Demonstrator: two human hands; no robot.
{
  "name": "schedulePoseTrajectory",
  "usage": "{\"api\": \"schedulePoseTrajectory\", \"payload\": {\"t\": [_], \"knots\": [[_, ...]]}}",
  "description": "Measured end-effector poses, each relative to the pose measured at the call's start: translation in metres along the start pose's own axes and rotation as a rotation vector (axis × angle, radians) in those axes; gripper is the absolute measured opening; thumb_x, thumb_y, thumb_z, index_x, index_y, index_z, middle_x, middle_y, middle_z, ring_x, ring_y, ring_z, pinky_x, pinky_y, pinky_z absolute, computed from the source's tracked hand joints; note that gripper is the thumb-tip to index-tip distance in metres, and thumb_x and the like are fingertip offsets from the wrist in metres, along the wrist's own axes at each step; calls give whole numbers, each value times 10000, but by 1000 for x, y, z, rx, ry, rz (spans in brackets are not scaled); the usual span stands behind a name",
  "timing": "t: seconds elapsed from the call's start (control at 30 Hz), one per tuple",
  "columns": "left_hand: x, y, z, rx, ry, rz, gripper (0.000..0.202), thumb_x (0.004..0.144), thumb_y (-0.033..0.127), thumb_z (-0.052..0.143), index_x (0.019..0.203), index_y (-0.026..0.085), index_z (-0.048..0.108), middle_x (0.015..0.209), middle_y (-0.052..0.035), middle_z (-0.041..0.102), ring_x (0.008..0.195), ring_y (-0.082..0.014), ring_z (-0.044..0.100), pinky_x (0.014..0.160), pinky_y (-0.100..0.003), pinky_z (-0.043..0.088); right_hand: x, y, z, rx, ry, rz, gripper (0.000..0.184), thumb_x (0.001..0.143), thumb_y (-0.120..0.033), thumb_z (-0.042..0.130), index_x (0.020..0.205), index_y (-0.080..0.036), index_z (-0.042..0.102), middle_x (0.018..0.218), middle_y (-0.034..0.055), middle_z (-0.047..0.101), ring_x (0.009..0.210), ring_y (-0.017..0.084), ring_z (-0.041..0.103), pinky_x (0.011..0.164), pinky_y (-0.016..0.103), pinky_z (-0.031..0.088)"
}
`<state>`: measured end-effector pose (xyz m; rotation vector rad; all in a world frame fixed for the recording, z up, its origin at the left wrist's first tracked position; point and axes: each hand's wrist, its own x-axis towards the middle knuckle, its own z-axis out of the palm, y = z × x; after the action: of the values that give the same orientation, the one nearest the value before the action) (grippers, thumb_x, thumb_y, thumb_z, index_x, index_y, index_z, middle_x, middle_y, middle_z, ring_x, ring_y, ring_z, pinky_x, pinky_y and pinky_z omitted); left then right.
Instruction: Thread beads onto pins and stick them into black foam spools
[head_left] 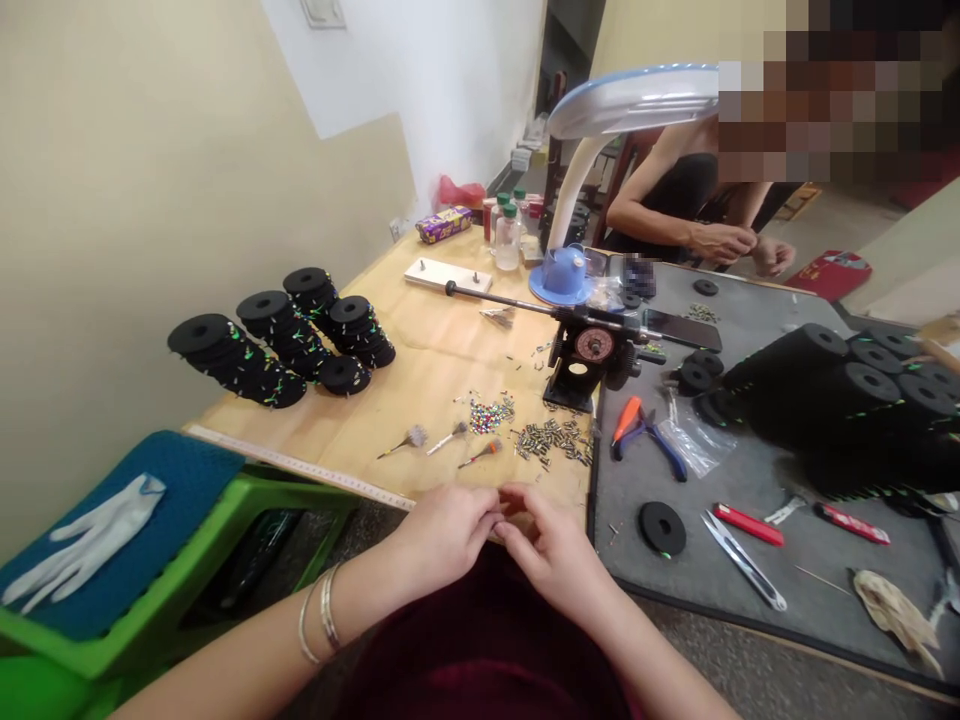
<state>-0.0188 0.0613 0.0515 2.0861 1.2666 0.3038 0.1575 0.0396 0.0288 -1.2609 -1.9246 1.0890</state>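
At the near table edge, my left hand [451, 532] and my right hand [551, 552] meet, fingertips pinched together. Whatever they hold is hidden or too small to make out. Just beyond them lie a pile of small metal pieces [551, 440] and a heap of multicoloured beads [489, 414]. Nearby are a feathery piece with an orange body [484, 454] and a grey tufted one [409, 440]. Behind the metal pile stands a black clamp-like device [581, 355] with a long rod and a round dial. To its right are orange-and-blue pliers [652, 440].
Stacks of black foam discs [232, 355] stand at the left, with more stacks [840, 390] on the grey mat [622, 545] at right. A desk lamp [562, 275] rises behind the device. Tweezers [742, 560] lie on the mat. Another person's hands [739, 245] are across the table.
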Motion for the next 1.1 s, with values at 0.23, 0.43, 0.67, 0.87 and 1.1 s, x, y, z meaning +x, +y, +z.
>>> {"api": "schedulePoseTrajectory", "payload": {"t": [0.23,0.43,0.67,0.87,1.1], "knots": [[-5,-21,-5,-6,-55,-36,234,871,249,465,750,182,655,673,-41,668,607,-186,587,550,-258,332,10,14,21,-24,-73,137,118,868,-259,551,819,-189,632,623,-12,630,557,131,560,538,217,394],[-30,-58,-23,-2,48,-191,266,890,290,445,702,185,600,633,-11,622,597,-170,560,569,-246,344,12,16,27,-338,-88,8,174,870,-230,502,725,-201,594,595,7,634,528,142,564,516,229,326],[-73,-59,-16,42,256,-229,251,925,287,412,777,203,596,729,-30,668,664,-174,613,632,-253,427,15,18,35,-439,-111,-62,210,905,-236,439,745,-206,571,615,30,652,544,159,596,531,241,331],[-85,-35,30,91,361,144,206,891,150,478,1005,197,643,948,-73,726,826,-178,680,763,-251,526,17,15,39,-520,-150,-121,217,923,-232,424,774,-200,579,640,42,668,562,160,611,538,242,329],[-82,-37,46,225,432,236,287,882,139,478,1136,149,613,1222,-150,645,853,-202,699,778,-301,579,17,15,47,-573,-115,-118,211,909,-203,433,739,-199,558,616,42,668,540,166,611,518,250,303]]}}
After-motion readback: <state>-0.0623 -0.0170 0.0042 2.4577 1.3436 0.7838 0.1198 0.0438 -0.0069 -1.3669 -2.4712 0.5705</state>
